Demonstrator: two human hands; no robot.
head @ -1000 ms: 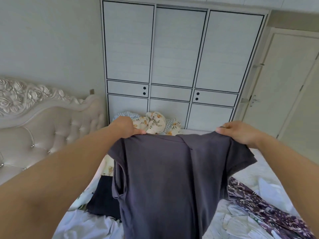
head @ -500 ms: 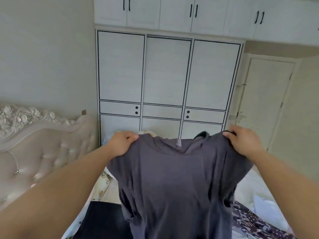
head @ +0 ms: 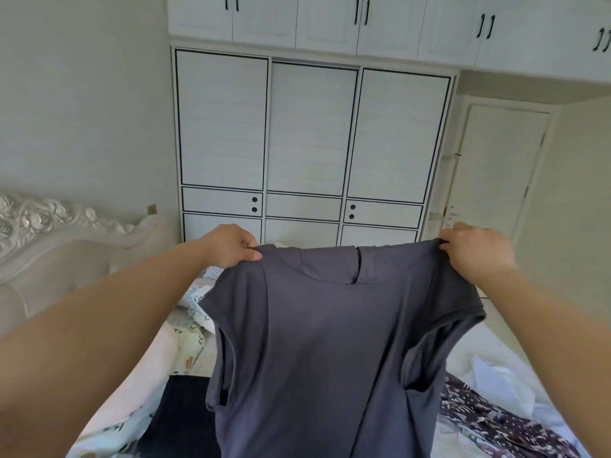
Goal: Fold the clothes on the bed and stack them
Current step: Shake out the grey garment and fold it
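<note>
A dark grey T-shirt (head: 317, 352) hangs spread out in front of me, held up in the air above the bed (head: 476, 352). My left hand (head: 228, 246) pinches its left shoulder and my right hand (head: 476, 252) grips its right shoulder. The collar sits between the hands, and both short sleeves droop at the sides. A dark navy garment (head: 182, 414) lies on the bed at lower left. A purple patterned garment (head: 489, 421) lies at lower right. The shirt hides the middle of the bed.
A padded cream headboard (head: 66, 259) stands at the left. A white wardrobe (head: 310, 133) fills the far wall, with a door (head: 499, 173) to its right. Patterned bedding (head: 195, 312) is bunched behind the shirt on the left.
Both hands have drawn farther apart, stretching the shirt's shoulders wide. The collar now lies flatter, and my view has tilted upward since a second ago.
</note>
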